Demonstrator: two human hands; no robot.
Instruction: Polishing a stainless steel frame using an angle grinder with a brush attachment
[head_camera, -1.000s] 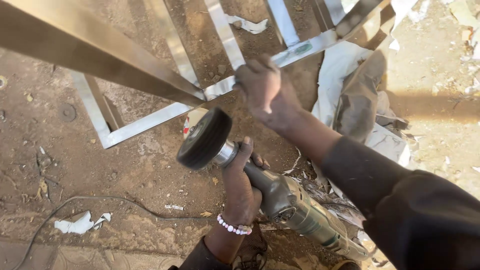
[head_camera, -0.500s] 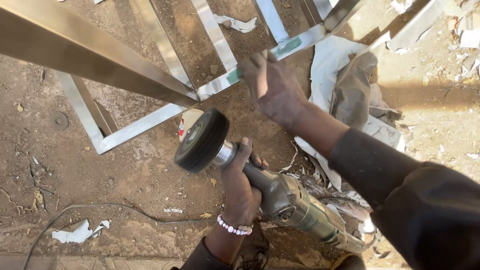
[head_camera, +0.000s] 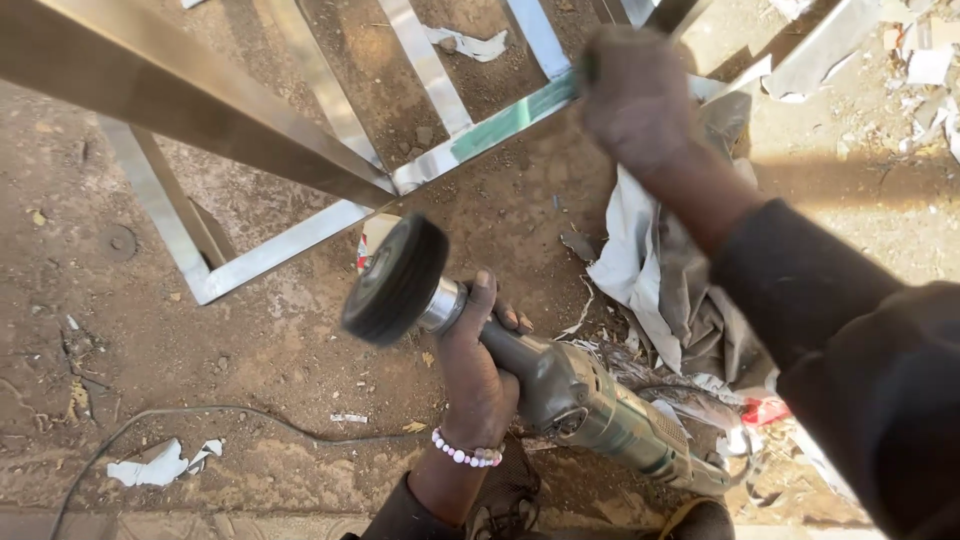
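My left hand (head_camera: 475, 375), with a bead bracelet at the wrist, grips the neck of a grey-green angle grinder (head_camera: 575, 395). Its dark round wheel (head_camera: 395, 280) is held just above the dirt ground, below the corner joint of a shiny steel frame (head_camera: 300, 235). My right hand (head_camera: 640, 95), in a dark sleeve and blurred by motion, is closed over the frame's long bar (head_camera: 490, 130) at the upper right. A green smear marks that bar next to the hand. The wheel does not touch the frame.
A thick steel tube (head_camera: 170, 85) crosses the upper left, close to the camera. A crumpled grey-white cloth (head_camera: 650, 270) lies right of the grinder. A thin cable (head_camera: 200, 410) and paper scraps (head_camera: 150, 465) lie on the dirt at lower left. Litter covers the upper right.
My right hand has slid up and to the right along the frame's bar and is now blurred. The grinder and my left hand have stayed almost in place.
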